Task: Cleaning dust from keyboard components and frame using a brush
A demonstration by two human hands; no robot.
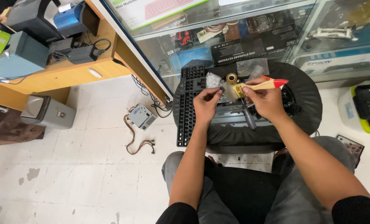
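My right hand (264,101) grips a paintbrush (259,86) with a pale wooden handle, red tip and brass ferrule; its bristles point left toward my other hand. My left hand (208,102) pinches a small dark part between its fingertips, right beside the bristles. Both hands hover over a round black stool (305,99). On the stool lies a black keyboard (189,103), turned lengthwise, with a grey panel beside it. A dark-handled screwdriver (248,118) rests under my right hand. A roll of tape (231,77) and a clear plastic bag (212,80) lie at the stool's far side.
A glass display case (235,37) with boxed goods stands behind the stool. A grey power-supply unit with loose wires (141,117) lies on the tiled floor at left. A wooden desk (68,68) holds printers and adapters. A small grey bin (48,112) stands below it.
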